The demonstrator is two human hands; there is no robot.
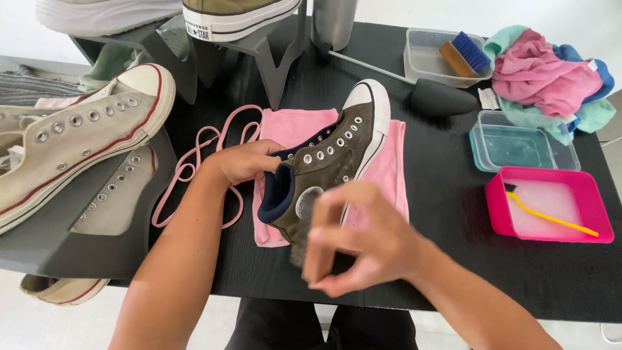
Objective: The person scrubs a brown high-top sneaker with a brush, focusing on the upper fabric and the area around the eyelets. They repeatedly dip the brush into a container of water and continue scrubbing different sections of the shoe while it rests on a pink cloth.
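Note:
A dark olive high-top sneaker (337, 152) with a white toe cap and no laces lies on a pink cloth (389, 175) in the middle of the black table (440, 194). My left hand (249, 161) grips its ankle collar from the left. My right hand (353, 240), blurred, hovers at the heel with fingers pinched on something small and dark that I cannot make out. Pink laces (207, 146) lie loose to the left of the cloth.
Cream sneakers (78, 139) rest on a grey rack at left. At right sit a pink tray (551, 204) of soapy water with a yellow brush, a clear tub (518, 146), a tub with a blue brush (460, 55), piled cloths (551, 78) and a black shoe tree (440, 97).

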